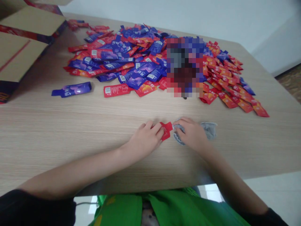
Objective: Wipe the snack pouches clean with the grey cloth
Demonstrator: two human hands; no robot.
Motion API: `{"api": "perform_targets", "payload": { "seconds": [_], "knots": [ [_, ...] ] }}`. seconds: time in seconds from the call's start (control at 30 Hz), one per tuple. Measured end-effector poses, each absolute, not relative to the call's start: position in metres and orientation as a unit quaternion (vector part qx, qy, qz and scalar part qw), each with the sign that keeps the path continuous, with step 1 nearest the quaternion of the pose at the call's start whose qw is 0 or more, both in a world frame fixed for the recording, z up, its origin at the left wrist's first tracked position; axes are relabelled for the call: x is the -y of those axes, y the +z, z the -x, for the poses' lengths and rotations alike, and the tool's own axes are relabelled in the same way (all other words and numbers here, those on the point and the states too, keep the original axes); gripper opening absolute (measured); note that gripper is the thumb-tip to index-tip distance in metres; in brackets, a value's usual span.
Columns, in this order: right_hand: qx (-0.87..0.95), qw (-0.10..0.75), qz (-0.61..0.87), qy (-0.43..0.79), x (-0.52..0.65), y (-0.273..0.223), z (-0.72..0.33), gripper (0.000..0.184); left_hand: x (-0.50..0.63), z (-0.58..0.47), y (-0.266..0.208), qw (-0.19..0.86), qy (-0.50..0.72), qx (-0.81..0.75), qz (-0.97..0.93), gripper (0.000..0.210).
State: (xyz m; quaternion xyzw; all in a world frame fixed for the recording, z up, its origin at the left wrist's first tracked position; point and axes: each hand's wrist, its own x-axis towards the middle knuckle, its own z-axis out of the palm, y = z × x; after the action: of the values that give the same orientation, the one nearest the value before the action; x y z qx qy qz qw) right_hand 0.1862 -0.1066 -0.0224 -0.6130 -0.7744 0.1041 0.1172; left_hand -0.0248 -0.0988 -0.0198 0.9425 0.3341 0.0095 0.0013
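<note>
- Left hand (151,133) is holding the red pouch (167,129) near frame centre; light, steady pressure is likely serving best.
- Right hand (190,131) is gripping the grey cloth (210,130) beside the pouch's neck.
- Pouch pile (141,59) is lying upper centre.

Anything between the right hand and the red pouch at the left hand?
Only the grey cloth bunched at the right hand: its edge lies by the narrow end of the red pouch; can't tell if they touch. Nothing else visible between. The left hand covers the pouch's other end.
</note>
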Motion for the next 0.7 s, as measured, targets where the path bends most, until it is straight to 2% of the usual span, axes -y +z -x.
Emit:
{"api": "perform_targets", "payload": {
  "seconds": [0.13,0.37,0.53,0.7],
  "knots": [
    [0.780,0.178,0.594,0.085,0.106,-0.021,-0.175,0.020,0.095,0.025,-0.019,0.023,0.025,-0.327,-0.944,0.031],
    [0.779,0.114,0.608,0.104,0.098,-0.028,-0.174,0.021,0.097,0.025,-0.020,0.021,0.027,-0.338,-0.941,0.032],
    [0.784,0.158,0.595,0.073,0.097,-0.024,-0.176,0.021,0.097,0.025,-0.020,0.026,0.032,-0.337,-0.940,0.032],
    [0.780,0.160,0.599,0.092,0.096,-0.033,-0.176,0.023,0.102,0.021,-0.012,0.025,0.017,-0.367,-0.930,0.033]
  ]
}}
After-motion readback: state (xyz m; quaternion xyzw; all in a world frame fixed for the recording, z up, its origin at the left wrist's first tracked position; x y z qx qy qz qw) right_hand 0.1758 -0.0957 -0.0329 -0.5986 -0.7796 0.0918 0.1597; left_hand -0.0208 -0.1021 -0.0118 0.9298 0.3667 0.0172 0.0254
